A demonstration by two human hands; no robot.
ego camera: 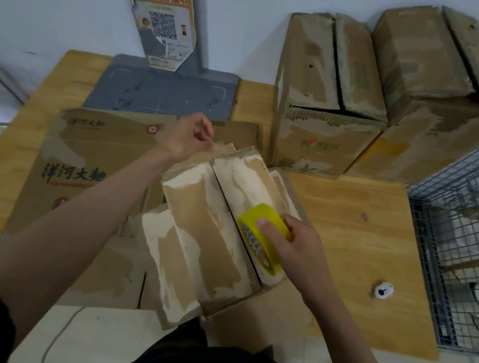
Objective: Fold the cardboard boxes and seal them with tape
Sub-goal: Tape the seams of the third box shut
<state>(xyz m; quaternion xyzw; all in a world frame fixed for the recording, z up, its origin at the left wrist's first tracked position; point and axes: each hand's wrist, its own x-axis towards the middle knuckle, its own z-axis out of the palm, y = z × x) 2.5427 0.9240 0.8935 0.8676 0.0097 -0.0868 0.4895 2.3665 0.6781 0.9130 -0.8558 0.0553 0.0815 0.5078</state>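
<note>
Sealing under way: the right hand [296, 249] grips a yellow roll of packing tape [263, 236] on the seam of the worn brown cardboard box [209, 233], mid-table, near the person; the left hand [187, 137], at the box's far end, pinches what looks like the tape's end. Next, judging by the bare seam, the strip must be pressed down and cut.

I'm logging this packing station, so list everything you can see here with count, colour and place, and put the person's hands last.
box being sealed: 1, brown with pale torn patches, table centre, flaps closed
tape roll: 1, yellow, on that box's seam
flattened boxes: at least 2, brown, printed, lying left on the table
upright boxes: 2, brown, back right, top seams untaped
table: 1, light wood
grey stand: 1, base on table rear, poster on its post
wire cage: 1, grey, right of table
small round object: 1, white and black, table right
left hand: pinching something at the box's far end, probably the tape end
right hand: gripping the tape roll
</note>
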